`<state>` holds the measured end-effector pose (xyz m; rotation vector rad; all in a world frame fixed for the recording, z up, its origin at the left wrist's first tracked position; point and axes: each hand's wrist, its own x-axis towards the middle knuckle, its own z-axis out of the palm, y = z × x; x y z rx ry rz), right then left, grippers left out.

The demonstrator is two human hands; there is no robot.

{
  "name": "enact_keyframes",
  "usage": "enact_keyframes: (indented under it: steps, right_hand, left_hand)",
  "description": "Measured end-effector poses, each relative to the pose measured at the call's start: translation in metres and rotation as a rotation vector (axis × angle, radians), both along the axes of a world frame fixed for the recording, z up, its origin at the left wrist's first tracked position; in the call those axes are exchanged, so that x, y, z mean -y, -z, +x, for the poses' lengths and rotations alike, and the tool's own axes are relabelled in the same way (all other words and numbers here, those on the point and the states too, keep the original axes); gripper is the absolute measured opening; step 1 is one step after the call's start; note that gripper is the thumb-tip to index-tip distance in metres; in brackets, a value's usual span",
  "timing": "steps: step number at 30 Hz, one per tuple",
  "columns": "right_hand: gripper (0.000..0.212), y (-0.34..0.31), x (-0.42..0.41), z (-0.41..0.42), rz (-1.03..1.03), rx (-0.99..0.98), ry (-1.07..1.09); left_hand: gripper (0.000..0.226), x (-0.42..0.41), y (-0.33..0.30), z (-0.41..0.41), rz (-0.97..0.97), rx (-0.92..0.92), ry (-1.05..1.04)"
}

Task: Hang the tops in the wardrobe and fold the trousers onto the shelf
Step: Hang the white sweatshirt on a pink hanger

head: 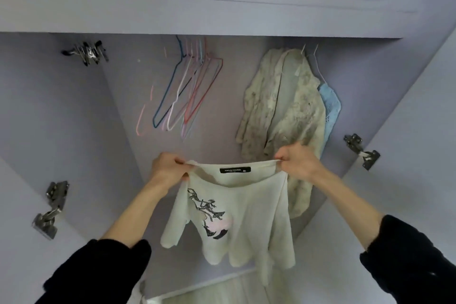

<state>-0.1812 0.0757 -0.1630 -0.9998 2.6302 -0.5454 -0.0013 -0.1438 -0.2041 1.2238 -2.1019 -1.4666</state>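
A cream top (244, 207) with a black and pink print and a black neck label hangs in front of the open wardrobe. My left hand (167, 165) grips its left shoulder and my right hand (297, 159) pinches its right shoulder, stretching the neckline flat between them. Several empty wire hangers (187, 89), blue, pink, white and red, hang from the rail at the wardrobe's centre. A floral top (283, 111) and a light blue top (332, 108) hang on hangers at the right, just behind my right hand.
The wardrobe's top panel (197, 20) runs across above the rail. Both doors stand open, with metal hinges at left (50, 210) and right (361, 150). Another metal fitting (86, 53) sits on the upper left wall. A pale shelf edge (209, 289) shows below the top.
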Motion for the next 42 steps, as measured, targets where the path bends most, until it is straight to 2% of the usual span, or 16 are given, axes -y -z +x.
enact_keyframes:
  steps: [3, 6, 9, 12, 16, 19, 22, 24, 29, 33, 38, 42]
  right_hand:
    - [0.021, 0.027, 0.023, -0.016, 0.073, 0.061, -0.049]
    - [0.019, 0.041, 0.048, -0.026, 0.090, 0.137, -0.109]
    - [0.022, 0.038, 0.086, -0.033, -0.004, 0.269, -0.121]
    - [0.021, 0.019, 0.131, -0.030, -0.330, 0.566, 0.000]
    - [0.030, -0.018, 0.188, -0.024, -0.635, 0.773, 0.078]
    - [0.034, -0.038, 0.218, -0.020, -0.650, 0.895, 0.094]
    - [0.018, -0.042, 0.233, -0.014, -0.553, 0.987, 0.097]
    - [0.019, -0.041, 0.236, -0.016, -0.544, 1.005, 0.115]
    - [0.017, -0.038, 0.235, -0.020, -0.718, 1.114, 0.206]
    - [0.018, -0.036, 0.229, -0.029, -0.823, 0.939, 0.297]
    - [0.029, -0.018, 0.198, -0.046, -0.907, 0.720, 0.194]
    - [0.010, -0.001, 0.167, -0.062, -0.957, 0.532, 0.247]
  left_hand:
    - [0.015, 0.005, 0.009, -0.002, 0.444, -0.159, -0.053]
    - [0.023, 0.005, 0.006, -0.006, 0.592, -0.228, -0.078]
    - [0.026, 0.007, -0.007, -0.009, 0.572, -0.252, -0.101]
    - [0.021, 0.011, -0.021, -0.008, 0.496, -0.279, -0.146]
    - [0.017, 0.015, -0.035, -0.002, 0.372, -0.263, -0.194]
    - [0.016, 0.014, -0.039, 0.003, 0.325, -0.249, -0.272]
    - [0.018, 0.015, -0.039, 0.012, 0.318, -0.253, -0.308]
    - [0.018, 0.015, -0.039, 0.018, 0.308, -0.249, -0.315]
    - [0.017, 0.016, -0.038, 0.022, 0.295, -0.244, -0.360]
    - [0.017, 0.011, -0.036, 0.015, 0.292, -0.241, -0.381]
    - [0.011, -0.003, -0.027, 0.009, 0.280, -0.281, -0.458]
    - [0.014, -0.014, -0.020, 0.002, 0.319, -0.312, -0.531]
